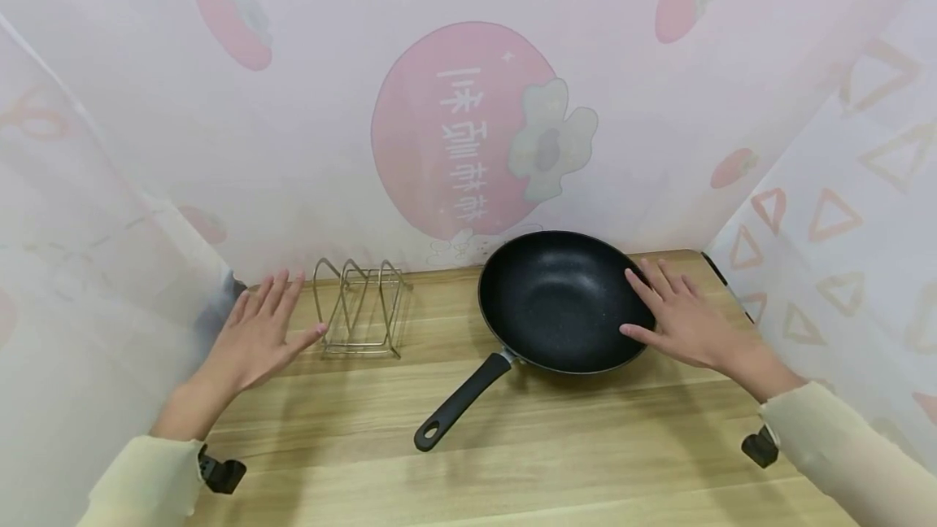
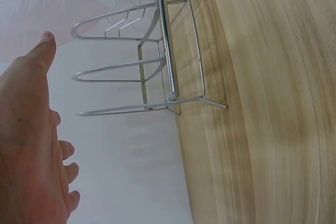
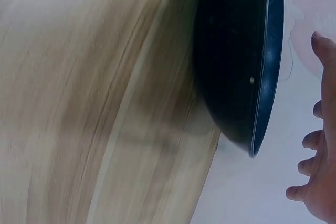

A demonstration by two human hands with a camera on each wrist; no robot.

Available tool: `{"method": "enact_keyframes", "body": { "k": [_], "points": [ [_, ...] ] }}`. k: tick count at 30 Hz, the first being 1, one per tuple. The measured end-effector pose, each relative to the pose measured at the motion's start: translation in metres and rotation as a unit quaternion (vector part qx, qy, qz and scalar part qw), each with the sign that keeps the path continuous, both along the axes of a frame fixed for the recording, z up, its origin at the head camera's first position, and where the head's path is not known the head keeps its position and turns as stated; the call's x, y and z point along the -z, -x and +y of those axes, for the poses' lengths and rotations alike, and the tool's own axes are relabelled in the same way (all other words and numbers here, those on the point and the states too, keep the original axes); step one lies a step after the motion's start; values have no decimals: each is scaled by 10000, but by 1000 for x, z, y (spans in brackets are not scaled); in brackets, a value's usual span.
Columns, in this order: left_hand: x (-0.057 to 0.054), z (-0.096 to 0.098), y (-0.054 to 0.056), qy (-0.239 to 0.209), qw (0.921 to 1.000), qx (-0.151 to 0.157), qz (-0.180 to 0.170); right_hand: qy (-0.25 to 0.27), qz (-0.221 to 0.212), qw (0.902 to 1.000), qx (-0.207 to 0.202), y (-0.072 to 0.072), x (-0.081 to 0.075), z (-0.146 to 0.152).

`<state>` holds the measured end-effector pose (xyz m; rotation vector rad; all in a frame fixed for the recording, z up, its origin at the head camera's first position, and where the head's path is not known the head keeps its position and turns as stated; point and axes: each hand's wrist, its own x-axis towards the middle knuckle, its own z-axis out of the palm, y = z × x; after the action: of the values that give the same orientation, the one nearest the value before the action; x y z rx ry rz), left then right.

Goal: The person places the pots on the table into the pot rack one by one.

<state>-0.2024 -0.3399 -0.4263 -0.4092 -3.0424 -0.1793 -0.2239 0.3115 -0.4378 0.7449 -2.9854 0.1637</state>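
Note:
A black frying pan (image 1: 567,307) lies on the wooden table, its black handle (image 1: 461,402) slanting toward the near left. To its left stands a metal wire rack (image 1: 359,344) with several upright loops. My left hand (image 1: 256,336) hovers left of the rack, fingers spread; the left wrist view shows the thumb apart from the wire rack (image 2: 170,51). Over the pan's right rim is my right hand (image 1: 681,320), fingers spread and holding nothing. In the right wrist view that hand (image 3: 320,145) hangs above and apart from the pan (image 3: 231,56).
A pale printed backdrop (image 1: 315,104) rises behind the wooden table (image 1: 351,446), with similar walls at both sides. Black wrist devices (image 1: 222,474) are worn below both sleeves. A dark strip (image 1: 725,283) edges the table's back right corner.

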Motion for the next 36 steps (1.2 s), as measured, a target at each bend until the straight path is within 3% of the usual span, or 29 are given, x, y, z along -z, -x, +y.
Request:
{"method": "enact_keyframes", "body": {
  "k": [4,10,14,20,31,36],
  "points": [
    [-2,7,-5,103,9999,14,30,-22,48,10000,-70,-6,1,-8],
    [-3,19,-12,-245,9996,149,-68,26,-45,9999,-161,-17,-1,-21],
    [-3,29,-17,-481,9984,290,53,112,-103,9995,-278,-24,0,-29],
    [0,48,-24,-596,9968,512,140,514,-14,9976,-473,-34,1,-43],
    [1,76,-37,-741,9943,770,-35,1271,-471,9894,-524,-58,-7,-71],
    [5,91,-43,-939,9908,952,-204,1696,-736,9811,-574,-69,-10,-81]
  ]
}}
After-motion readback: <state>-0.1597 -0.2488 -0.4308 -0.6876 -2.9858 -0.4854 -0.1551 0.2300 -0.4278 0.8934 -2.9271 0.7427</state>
